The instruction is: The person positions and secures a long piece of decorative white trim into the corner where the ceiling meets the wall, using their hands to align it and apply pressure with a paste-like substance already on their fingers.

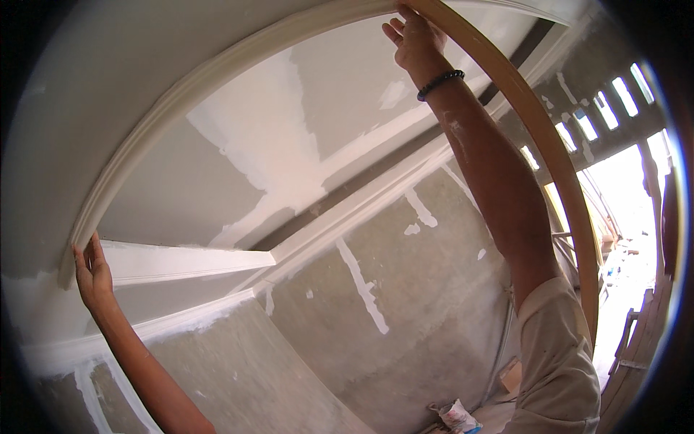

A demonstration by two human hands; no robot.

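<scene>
My left hand (93,277) is raised at the far left. Its fingers reach up on both sides of the lower end of a long white ceiling moulding (173,98), seemingly gripping it. The moulding arcs across the upper left of the view, against the grey ceiling. High at the top, my right hand (421,42) has its fingers apart, one reaching the edge where the moulding meets a brown, wood-coloured strip (538,123). Part of this hand lies behind that strip. A dark beaded bracelet (440,84) circles my right wrist.
A recessed ceiling panel (238,145) with white filler patches lies beyond the moulding. White cornice (347,213) borders the grey wall (426,289), which has white smears. A bag (459,417) and a box (510,377) sit low down. A bright opening (625,289) stands at the right.
</scene>
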